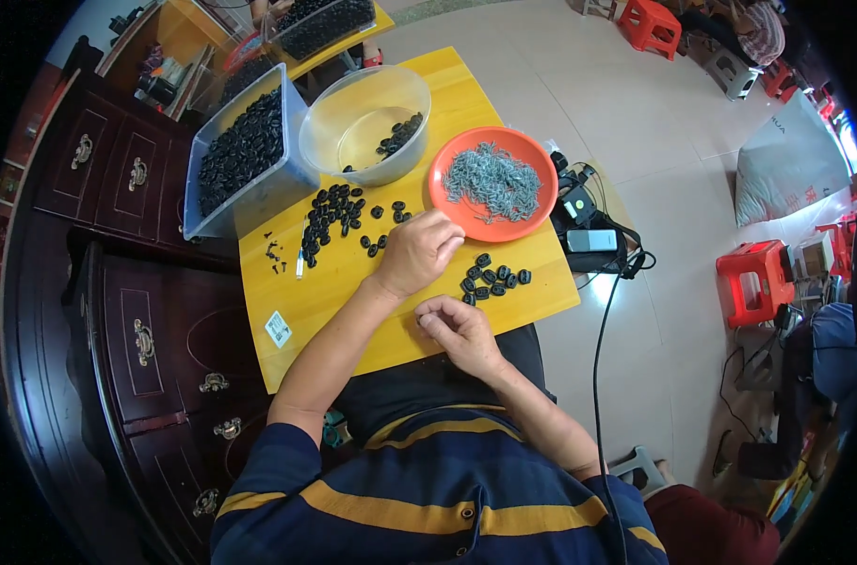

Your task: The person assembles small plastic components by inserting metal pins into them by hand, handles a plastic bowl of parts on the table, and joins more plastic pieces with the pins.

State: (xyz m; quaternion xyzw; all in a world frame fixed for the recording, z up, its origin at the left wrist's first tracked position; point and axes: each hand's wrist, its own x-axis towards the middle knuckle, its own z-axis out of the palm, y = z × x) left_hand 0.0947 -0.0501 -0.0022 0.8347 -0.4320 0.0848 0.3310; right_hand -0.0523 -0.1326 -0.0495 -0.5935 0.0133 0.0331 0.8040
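Note:
My left hand (417,252) is over the yellow table, its fingertips pinched at the near rim of an orange plate (440,200). Small grey metal pieces (493,181), perhaps screws, are heaped in that plate. What the left fingers hold, if anything, cannot be made out. Closer to my body, my right hand (468,341) has thumb and forefinger pressed together on a small dark bit that is mostly hidden. Small black oval parts (493,281) lie beyond the right hand. More black parts (330,215) are scattered to the left of my left hand.
A clear round tub (327,141) and a translucent bin (301,155) full of black parts stand at the table's far left. Tiny dark pieces (274,252) lie near the left edge. Power adapters (590,240) and cables sit off the right side. Dark wooden drawers (141,339) stand left.

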